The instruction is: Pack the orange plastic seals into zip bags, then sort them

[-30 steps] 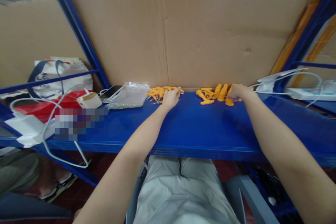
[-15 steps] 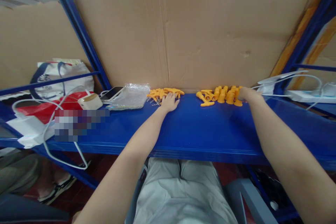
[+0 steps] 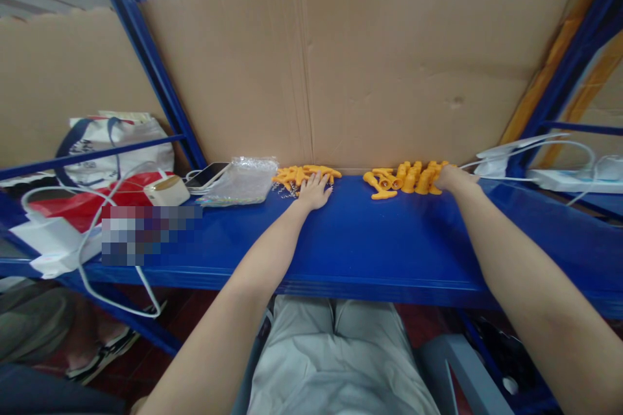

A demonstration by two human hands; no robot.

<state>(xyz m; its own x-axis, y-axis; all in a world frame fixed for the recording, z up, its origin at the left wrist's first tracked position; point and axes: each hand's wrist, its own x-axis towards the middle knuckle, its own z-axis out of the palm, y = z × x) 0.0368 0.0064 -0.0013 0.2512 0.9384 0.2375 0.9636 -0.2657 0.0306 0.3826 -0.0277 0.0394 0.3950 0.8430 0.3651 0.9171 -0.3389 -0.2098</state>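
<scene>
Near the back of the blue shelf, my left hand lies flat with its fingers spread, touching the front of a pile of yellow T-shaped corkscrew handles. Metal spirals stick out of this pile. My right hand is against the right end of a group of yellow bell-shaped corkscrew bodies, which stand upright close together. Its fingers are mostly hidden, so any grip is unclear. At the left end of this group, a few yellow pieces lie on their sides, with one loose T-shaped handle in front.
A clear plastic bag pack and a phone lie left of the handles. Further left are a white charger, cables, a red bag and a cloth bag. Cardboard stands behind the shelf. A power strip is at right.
My right hand has shifted slightly left and down against the yellow bodies, and those at the right end sit closer together. My left hand stays nearly still.
</scene>
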